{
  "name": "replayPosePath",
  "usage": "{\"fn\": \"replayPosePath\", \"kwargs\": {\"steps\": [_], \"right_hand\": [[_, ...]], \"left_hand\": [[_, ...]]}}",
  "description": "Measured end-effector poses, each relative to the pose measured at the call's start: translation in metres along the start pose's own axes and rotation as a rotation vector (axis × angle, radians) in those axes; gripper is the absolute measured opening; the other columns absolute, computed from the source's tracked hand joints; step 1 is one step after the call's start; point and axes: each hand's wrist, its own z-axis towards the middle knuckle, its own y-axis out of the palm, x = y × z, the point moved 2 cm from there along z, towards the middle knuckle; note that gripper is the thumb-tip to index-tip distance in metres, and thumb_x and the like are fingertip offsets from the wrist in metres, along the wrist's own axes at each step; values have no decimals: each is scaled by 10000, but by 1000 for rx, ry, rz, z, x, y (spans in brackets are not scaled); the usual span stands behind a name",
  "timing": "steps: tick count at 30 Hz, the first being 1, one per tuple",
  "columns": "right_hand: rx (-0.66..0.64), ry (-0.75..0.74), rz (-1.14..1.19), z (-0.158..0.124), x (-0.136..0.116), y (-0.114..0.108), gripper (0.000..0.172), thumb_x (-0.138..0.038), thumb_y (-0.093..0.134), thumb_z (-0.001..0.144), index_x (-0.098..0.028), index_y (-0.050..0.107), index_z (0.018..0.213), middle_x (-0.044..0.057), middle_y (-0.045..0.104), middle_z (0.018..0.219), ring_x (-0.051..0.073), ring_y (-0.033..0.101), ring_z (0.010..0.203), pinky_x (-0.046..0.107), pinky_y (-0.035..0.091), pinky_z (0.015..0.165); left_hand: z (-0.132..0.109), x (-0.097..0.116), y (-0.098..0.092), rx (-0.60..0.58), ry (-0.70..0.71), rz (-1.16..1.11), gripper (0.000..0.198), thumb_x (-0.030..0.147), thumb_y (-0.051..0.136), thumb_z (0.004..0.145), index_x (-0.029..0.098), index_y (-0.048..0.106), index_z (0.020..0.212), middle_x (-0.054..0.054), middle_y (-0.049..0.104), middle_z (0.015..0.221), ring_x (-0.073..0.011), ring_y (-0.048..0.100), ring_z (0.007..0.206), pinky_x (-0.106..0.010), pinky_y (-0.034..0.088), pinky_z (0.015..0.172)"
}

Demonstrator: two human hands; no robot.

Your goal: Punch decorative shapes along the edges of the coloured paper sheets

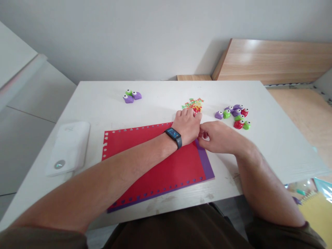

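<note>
I see left hand (187,125) curled over far right corner of red sheet (172,171), right hand (220,136) bunched at edge; can't tell what either pinches. Purple sheet (206,164) underneath, on white table (103,103). Risk: stray knuckle scatters confetti (196,104) just beyond; uneven press skews sheets.

The table (158,97) is white, with brownish smudges along its near edge. Toward that edge, a plain red sheet (171,169), bordered with cut-out hearts and other small shapes, overlaps a plain purple sheet (206,162). Paper bits (195,103) nearer the far edge mix green, orange, red and yellow. White-eyed figures are purple and green toward the far left corner (128,99), purple, green and red toward the right edge (236,112).
</note>
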Motion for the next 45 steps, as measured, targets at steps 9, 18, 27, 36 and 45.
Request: {"fn": "replayPosePath", "kwargs": {"steps": [9, 18, 27, 36, 45], "right_hand": [[7, -16, 1, 1, 1, 1, 83, -188, 616, 835, -200, 661, 766, 89, 785, 808, 252, 743, 770, 325, 492, 722], [5, -13, 17, 1, 0, 3, 66, -209, 638, 854, -202, 688, 812, 87, 789, 839, 252, 743, 798, 327, 497, 749], [63, -26, 5, 1, 7, 5, 116, -317, 663, 895, -201, 658, 902, 69, 755, 874, 242, 696, 797, 336, 462, 742], [88, -82, 60, 1, 11, 6, 205, -310, 710, 901, -182, 670, 1055, 85, 742, 1006, 235, 661, 866, 336, 462, 789], [49, -128, 104, 2, 11, 9, 191, -279, 651, 975, -218, 730, 1138, 78, 730, 1003, 239, 673, 921, 342, 482, 831]], "left_hand": [[-1, -3, 3, -15, 4, -42, 219, 273, 530, 1004, 190, 633, 1178, -163, 628, 1240, -340, 553, 1173, -486, 420, 956], [-3, -5, 4, -11, -10, -42, 224, 279, 543, 986, 180, 631, 1167, -170, 625, 1225, -353, 551, 1176, -495, 425, 946], [-7, -9, 4, 33, -107, -42, 249, 306, 422, 1063, 192, 604, 1188, -159, 631, 1222, -335, 566, 1131, -493, 434, 941], [-6, -20, -13, 93, -212, -135, 358, 431, 364, 1110, 184, 589, 1240, -151, 633, 1240, -321, 568, 1161, -480, 428, 990], [-47, -47, -44, 153, -249, -136, 341, 413, 612, 1008, 188, 586, 1263, -149, 640, 1259, -335, 577, 1175, -497, 441, 1015]]}}
